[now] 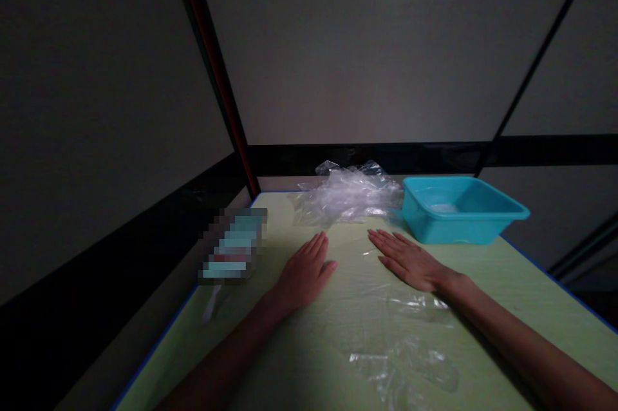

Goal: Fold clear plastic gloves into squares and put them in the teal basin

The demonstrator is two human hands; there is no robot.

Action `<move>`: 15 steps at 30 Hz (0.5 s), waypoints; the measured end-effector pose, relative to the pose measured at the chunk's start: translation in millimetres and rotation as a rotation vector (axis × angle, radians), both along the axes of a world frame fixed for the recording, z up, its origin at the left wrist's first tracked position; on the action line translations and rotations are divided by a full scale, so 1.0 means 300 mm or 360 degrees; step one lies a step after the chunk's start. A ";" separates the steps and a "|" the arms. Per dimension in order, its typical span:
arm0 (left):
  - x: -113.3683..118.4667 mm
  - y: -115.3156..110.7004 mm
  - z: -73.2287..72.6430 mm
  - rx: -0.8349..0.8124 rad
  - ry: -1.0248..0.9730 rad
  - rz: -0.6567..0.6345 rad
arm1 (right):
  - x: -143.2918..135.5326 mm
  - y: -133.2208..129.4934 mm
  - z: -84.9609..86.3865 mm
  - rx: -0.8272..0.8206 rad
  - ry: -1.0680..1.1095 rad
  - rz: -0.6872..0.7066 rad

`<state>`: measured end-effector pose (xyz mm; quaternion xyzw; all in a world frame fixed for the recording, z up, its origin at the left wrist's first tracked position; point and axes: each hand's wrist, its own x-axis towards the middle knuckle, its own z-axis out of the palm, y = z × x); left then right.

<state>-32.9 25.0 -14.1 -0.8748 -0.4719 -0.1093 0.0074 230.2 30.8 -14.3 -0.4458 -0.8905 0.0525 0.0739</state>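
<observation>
A clear plastic bag (396, 308) lies spread on the pale yellow-green table, its wrinkles catching light near the front. My left hand (305, 270) rests palm down with fingers stretched out, by the bag's left side. On the right, my right hand (408, 261) also lies flat, fingers extended and pointing inward, over the bag's far part. Neither hand grips anything. The bag's outline is hard to follow because it is transparent. Beyond both hands sits a crumpled heap of clear plastic bags (352, 192).
A turquoise plastic basin (458, 227) stands at the back right of the table (521, 295). At the left edge lies a blurred-out flat object (234, 243), with a small pale strip (211, 305) beside it. Walls close in behind and to the left.
</observation>
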 end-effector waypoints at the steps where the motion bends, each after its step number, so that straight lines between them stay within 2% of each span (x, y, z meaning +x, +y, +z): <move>1: 0.000 0.001 -0.001 0.0007 -0.0005 0.0000 | 0.000 0.001 0.003 -0.0008 -0.0014 0.0002; 15: -0.022 0.014 -0.006 0.0018 0.0073 0.0077 | 0.003 0.062 0.033 -0.0118 -0.0024 0.0102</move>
